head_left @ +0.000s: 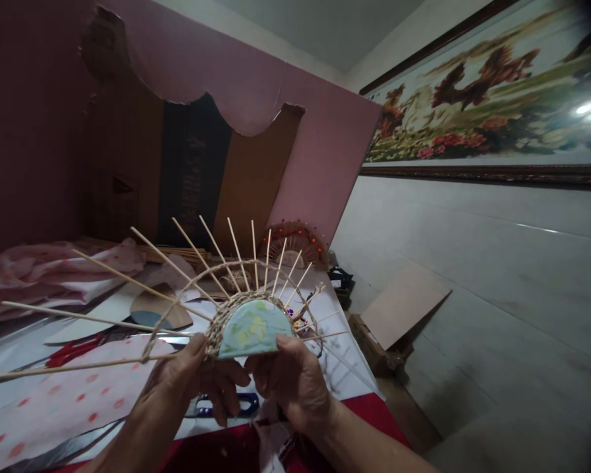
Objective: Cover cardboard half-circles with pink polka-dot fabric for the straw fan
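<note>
Between my two hands is a half-round stick-and-rope craft piece, held up over the table. Its centre is a pale green half-disc of cloth (256,326) with yellow flowers, edged by bands of braided rope (219,322). Several thin wooden sticks (211,243) fan outward from it, and a looser braided cord (192,282) arcs across them. My left hand (197,378) grips the lower left corner, some of its fingers curled beneath. With the thumb on the cloth front, my right hand (295,381) pinches the lower right edge; its other fingers are partly hidden behind.
Blue-handled snips (249,404) lie under my hands. On the left are spotted pink cloth (83,387), red-handled scissors (73,351) and cardboard cutouts (160,307). A similar half-round piece with red beads (295,246) stands at the back, near a cut cardboard sheet (256,177).
</note>
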### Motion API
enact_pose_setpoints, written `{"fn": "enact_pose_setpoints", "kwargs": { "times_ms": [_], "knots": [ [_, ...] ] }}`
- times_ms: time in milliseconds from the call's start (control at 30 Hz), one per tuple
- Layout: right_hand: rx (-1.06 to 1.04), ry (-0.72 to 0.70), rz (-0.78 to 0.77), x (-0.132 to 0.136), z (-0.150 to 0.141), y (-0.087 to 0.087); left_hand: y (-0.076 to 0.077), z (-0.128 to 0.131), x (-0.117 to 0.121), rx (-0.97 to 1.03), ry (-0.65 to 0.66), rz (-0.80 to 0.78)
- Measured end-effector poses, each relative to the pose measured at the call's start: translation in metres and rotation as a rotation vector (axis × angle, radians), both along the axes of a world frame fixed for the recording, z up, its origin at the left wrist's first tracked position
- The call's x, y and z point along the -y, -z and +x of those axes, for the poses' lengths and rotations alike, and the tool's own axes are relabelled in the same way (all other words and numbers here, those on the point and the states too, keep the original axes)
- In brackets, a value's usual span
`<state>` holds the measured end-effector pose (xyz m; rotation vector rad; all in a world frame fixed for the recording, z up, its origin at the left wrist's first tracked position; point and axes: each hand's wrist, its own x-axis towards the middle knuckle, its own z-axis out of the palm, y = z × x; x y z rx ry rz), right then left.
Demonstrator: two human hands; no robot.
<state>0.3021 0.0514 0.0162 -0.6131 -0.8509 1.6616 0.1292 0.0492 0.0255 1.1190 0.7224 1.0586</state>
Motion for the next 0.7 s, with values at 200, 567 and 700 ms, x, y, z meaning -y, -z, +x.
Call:
{"fn": "enact_pose_setpoints", "kwargs": {
  "times_ms": [200, 567, 700],
  "knots": [
    [-0.03, -0.051, 0.021, -0.001, 0.001, 0.0, 0.004, -0.01, 0.006, -0.154, 0.0, 0.136],
    [-0.048, -0.07, 0.049, 0.0, 0.003, 0.0, 0.008, -0.013, 0.008, -0.286, -0.038, 0.25],
    [-0.031, -0.104, 0.094, -0.001, 0.003, 0.001, 0.01, -0.014, 0.01, -0.356, -0.082, 0.32]
  ]
}}
